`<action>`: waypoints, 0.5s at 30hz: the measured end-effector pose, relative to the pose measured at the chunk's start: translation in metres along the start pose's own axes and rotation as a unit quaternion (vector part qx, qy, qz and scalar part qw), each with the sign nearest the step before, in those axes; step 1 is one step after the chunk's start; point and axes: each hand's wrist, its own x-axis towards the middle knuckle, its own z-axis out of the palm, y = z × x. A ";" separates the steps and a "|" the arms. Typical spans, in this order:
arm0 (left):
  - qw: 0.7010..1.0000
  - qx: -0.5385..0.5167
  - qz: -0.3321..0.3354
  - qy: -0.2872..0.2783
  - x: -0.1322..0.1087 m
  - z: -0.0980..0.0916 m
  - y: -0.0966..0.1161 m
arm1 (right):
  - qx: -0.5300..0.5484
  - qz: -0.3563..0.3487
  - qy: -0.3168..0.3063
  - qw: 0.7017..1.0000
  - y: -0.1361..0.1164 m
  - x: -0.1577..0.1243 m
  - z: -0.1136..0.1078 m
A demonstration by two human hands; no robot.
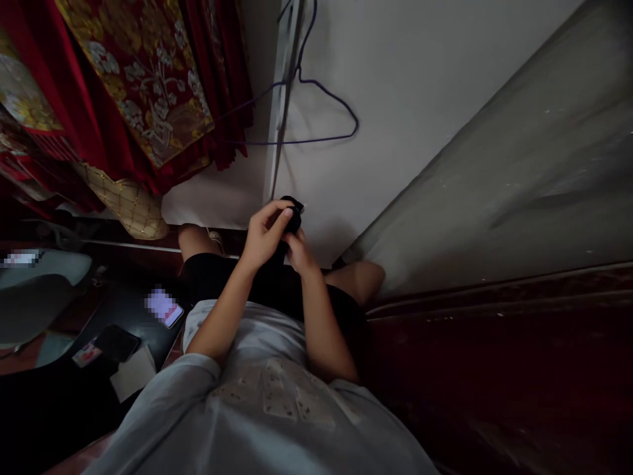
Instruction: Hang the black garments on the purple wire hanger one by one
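My left hand (265, 236) is closed around the top of a small black bundle (293, 221) that looks like cloth, with the thumb pressed along its near side. My right hand (301, 254) grips the same bundle from below and to the right, its fingers partly hidden. Dark material also hangs under the hands and blends with the black shorts (217, 274). Both hands are held over the lap, close together. What kind of thing the bundle is cannot be made out.
A purple wire hanger (329, 138) hangs ahead against a white panel (395, 72). Red and gold embroidered garments (148, 72) hang at the upper left. On a dark surface to the left lie a lit phone (171, 313), a black flat item (117, 343) and pale paper (133, 373).
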 end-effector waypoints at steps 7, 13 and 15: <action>0.989 0.128 0.072 0.011 0.022 -0.040 -0.001 | -0.134 0.077 -0.129 0.980 -0.073 0.028 0.000; 0.922 0.175 -0.067 -0.339 -0.019 -0.086 -0.021 | -0.283 0.097 -0.278 0.913 -0.142 0.074 -0.022; 0.901 0.215 -0.076 -0.369 -0.021 -0.103 -0.020 | -0.300 0.076 -0.261 0.914 -0.148 0.092 -0.028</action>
